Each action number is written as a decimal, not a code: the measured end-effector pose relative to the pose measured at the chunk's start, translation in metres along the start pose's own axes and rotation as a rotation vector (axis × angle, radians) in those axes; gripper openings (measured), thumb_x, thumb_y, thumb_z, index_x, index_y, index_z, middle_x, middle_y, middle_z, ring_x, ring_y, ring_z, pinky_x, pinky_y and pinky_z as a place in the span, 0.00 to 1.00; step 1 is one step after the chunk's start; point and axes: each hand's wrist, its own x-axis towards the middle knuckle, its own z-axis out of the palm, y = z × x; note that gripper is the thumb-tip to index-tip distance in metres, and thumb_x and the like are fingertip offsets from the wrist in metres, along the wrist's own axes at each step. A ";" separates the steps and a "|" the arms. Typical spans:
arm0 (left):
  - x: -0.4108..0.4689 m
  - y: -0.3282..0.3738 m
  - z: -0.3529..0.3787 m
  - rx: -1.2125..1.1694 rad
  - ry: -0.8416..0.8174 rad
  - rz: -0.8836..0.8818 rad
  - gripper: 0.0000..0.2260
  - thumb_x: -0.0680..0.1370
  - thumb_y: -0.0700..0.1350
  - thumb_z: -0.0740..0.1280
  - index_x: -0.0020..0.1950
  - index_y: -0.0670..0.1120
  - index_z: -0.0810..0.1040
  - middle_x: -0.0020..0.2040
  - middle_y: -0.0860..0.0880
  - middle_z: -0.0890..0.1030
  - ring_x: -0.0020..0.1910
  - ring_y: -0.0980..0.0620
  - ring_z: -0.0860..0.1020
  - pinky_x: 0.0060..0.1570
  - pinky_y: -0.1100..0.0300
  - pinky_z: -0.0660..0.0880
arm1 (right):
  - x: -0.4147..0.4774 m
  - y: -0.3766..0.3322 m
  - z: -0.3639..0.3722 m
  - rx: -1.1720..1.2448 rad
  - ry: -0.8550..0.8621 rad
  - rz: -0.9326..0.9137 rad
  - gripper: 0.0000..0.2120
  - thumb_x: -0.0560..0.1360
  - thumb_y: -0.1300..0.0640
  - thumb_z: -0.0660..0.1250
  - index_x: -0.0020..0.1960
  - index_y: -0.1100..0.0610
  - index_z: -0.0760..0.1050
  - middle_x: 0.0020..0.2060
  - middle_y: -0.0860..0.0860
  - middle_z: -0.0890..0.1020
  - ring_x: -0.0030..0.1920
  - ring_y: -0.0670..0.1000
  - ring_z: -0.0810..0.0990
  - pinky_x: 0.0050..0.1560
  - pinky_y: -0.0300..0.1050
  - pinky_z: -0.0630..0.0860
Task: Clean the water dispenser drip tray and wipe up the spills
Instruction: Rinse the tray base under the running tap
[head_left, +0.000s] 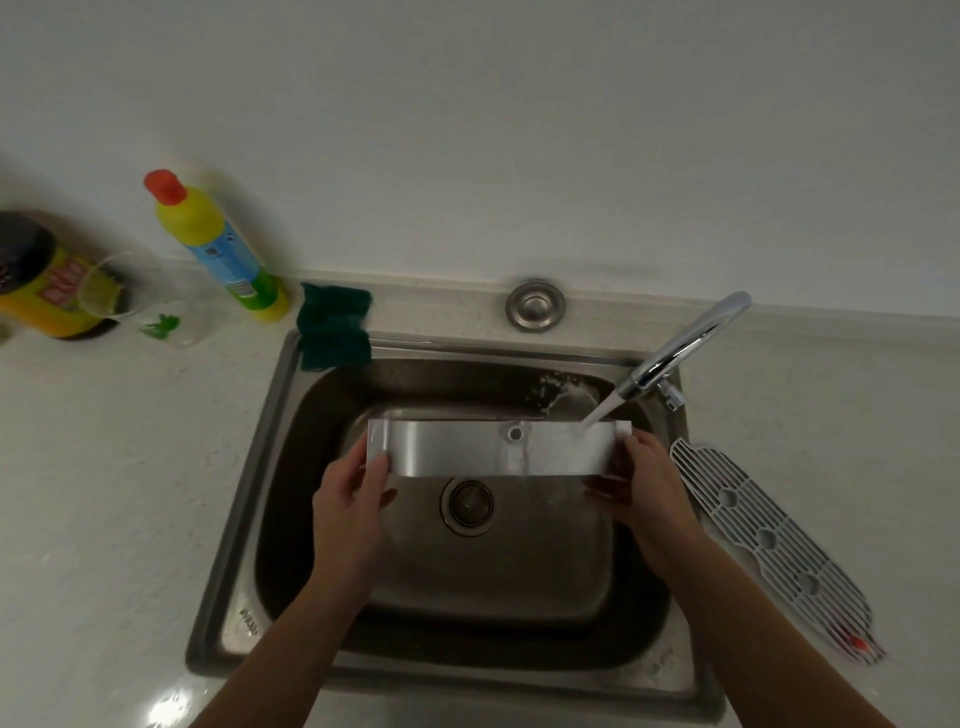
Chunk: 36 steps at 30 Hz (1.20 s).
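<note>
I hold the long silver-grey drip tray level over the steel sink, one hand at each end. My left hand grips its left end and my right hand grips its right end. Water runs from the chrome tap onto the tray's right part and spills off its front edge into the basin. The tray's white slotted grille lies apart on the counter to the right of the sink.
A dark green scouring cloth hangs over the sink's back left corner. A yellow bottle with a red cap, a clear glass and a dark-lidded jar stand on the counter at the left. The drain sits mid-basin.
</note>
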 end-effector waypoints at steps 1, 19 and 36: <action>0.001 -0.005 0.004 0.029 0.003 -0.020 0.13 0.84 0.49 0.64 0.61 0.69 0.75 0.62 0.54 0.76 0.59 0.53 0.79 0.54 0.55 0.79 | -0.002 -0.006 -0.001 0.040 0.019 -0.006 0.09 0.86 0.55 0.59 0.64 0.49 0.73 0.60 0.54 0.78 0.59 0.56 0.80 0.51 0.55 0.85; 0.034 0.008 0.060 -0.507 -0.136 -0.442 0.14 0.82 0.48 0.67 0.66 0.47 0.81 0.60 0.46 0.86 0.59 0.47 0.85 0.52 0.53 0.83 | -0.045 0.024 -0.055 -0.071 -0.046 -0.231 0.28 0.82 0.43 0.61 0.80 0.38 0.56 0.73 0.41 0.65 0.66 0.47 0.72 0.56 0.41 0.79; 0.016 -0.022 -0.016 0.097 -0.364 0.039 0.39 0.69 0.43 0.81 0.74 0.63 0.69 0.66 0.63 0.78 0.65 0.61 0.78 0.52 0.67 0.80 | 0.023 -0.020 -0.029 -0.626 -0.276 -0.610 0.44 0.60 0.46 0.84 0.70 0.40 0.65 0.61 0.33 0.69 0.62 0.32 0.69 0.56 0.36 0.72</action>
